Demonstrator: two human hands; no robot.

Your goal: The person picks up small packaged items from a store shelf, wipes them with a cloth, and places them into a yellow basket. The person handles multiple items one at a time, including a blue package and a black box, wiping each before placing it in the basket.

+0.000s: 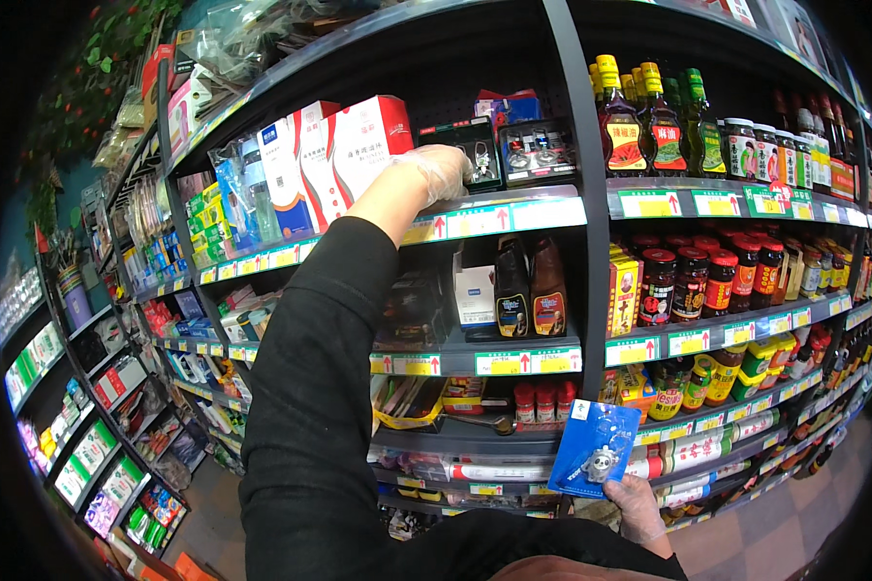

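My left hand [442,174], in a clear plastic glove, reaches over the edge of an upper shelf [527,210]. It is beside a black display box of small metal trinkets [482,156] and in front of tall red and white boxes [370,149]; its fingertips are hidden, so I cannot tell whether it grips anything. A second box of trinkets [538,149] stands to its right. Low in front of me, my right hand [632,505], also gloved, pinches the lower corner of a blue card pack [596,447] with a small panda-like figure [599,462] on it.
Oil bottles [668,131] and red-lidded sauce jars [719,279] fill shelves to the right of a dark upright post [594,254]. Two dark brown bottles [512,290] and a white box [474,294] stand one shelf below my left hand. More stocked shelves [80,407] line the far left.
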